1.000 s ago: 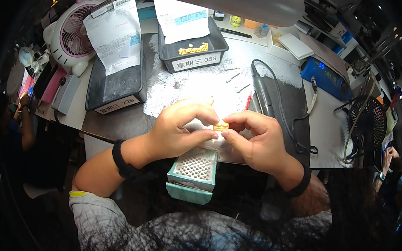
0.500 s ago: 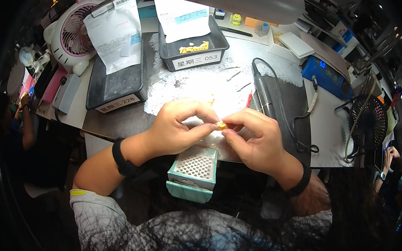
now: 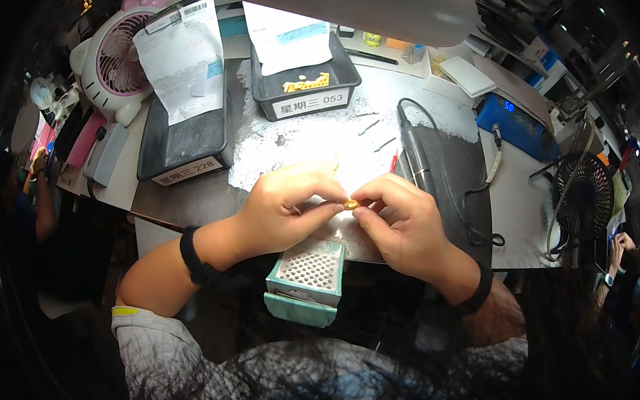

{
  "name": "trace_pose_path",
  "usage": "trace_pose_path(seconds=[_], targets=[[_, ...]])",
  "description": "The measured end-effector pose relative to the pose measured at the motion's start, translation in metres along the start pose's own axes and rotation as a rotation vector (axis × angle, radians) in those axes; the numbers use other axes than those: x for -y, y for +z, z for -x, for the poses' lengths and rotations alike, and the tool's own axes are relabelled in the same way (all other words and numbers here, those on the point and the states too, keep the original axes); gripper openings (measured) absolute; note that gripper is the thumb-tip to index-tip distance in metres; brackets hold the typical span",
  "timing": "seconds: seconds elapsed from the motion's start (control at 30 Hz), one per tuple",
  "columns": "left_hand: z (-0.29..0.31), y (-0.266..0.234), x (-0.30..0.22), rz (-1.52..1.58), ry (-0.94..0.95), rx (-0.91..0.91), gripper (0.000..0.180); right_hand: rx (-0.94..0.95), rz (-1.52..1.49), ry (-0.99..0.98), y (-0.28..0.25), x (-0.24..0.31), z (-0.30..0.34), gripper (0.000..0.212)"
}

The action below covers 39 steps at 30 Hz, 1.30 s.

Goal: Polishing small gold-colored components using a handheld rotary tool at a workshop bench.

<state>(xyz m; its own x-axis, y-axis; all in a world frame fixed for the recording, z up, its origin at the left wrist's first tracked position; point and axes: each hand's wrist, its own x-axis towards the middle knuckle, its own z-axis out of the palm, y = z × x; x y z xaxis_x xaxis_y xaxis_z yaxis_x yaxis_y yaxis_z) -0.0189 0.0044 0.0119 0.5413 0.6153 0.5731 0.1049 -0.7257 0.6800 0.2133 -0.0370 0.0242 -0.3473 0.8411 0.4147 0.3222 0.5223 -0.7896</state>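
Note:
Between my two hands, over the near part of the worktop, is a small shiny gold-coloured piece [image 3: 351, 204]; its exact kind is too small to make out. My left hand [image 3: 285, 201] pinches it from the left with thumb and forefinger. From the right, my right hand [image 3: 401, 216] grips it the same way, so the fingertips of both hands nearly meet. Just below them, at the table's edge, sits a pale green box with a perforated white top [image 3: 308, 269]. Beyond the right hand lie a black rotary handpiece [image 3: 416, 158] with its cable and a red pen-like stick [image 3: 393, 162].
A black tray [image 3: 305, 110] with yellow pieces and paper stands at the back; another black tray [image 3: 184, 140] is at left. A pink-and-white fan [image 3: 120, 59], a blue control box [image 3: 516, 125] and a small black fan [image 3: 583, 190] flank the worktop. A lamp [image 3: 347, 4] hangs overhead.
The gold-coloured piece has turned slightly between my fingertips and shows a rounder side. Both hands stay nearly in place; the whole view has shifted a little.

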Motion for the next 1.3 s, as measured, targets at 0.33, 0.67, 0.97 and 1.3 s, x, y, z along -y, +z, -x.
trace_pose_path(seconds=[0.33, 0.67, 0.97, 1.3], targets=[[-0.001, 0.001, -0.001, -0.180, 0.085, 0.012, 0.019, 0.014, -0.018, -0.014, -0.002, 0.002, 0.000, 0.014], [0.002, 0.001, -0.001, -0.171, 0.086, -0.014, 0.021, -0.001, -0.079, 0.064, -0.001, 0.006, 0.000, 0.014], [0.000, -0.001, -0.007, -0.238, 0.216, -0.036, 0.027, 0.060, -0.636, 0.391, 0.002, -0.002, 0.001, 0.022], [0.000, -0.004, -0.005, -0.213, 0.299, -0.034, 0.032, 0.161, -0.805, 0.482, -0.009, -0.006, -0.005, 0.018]])
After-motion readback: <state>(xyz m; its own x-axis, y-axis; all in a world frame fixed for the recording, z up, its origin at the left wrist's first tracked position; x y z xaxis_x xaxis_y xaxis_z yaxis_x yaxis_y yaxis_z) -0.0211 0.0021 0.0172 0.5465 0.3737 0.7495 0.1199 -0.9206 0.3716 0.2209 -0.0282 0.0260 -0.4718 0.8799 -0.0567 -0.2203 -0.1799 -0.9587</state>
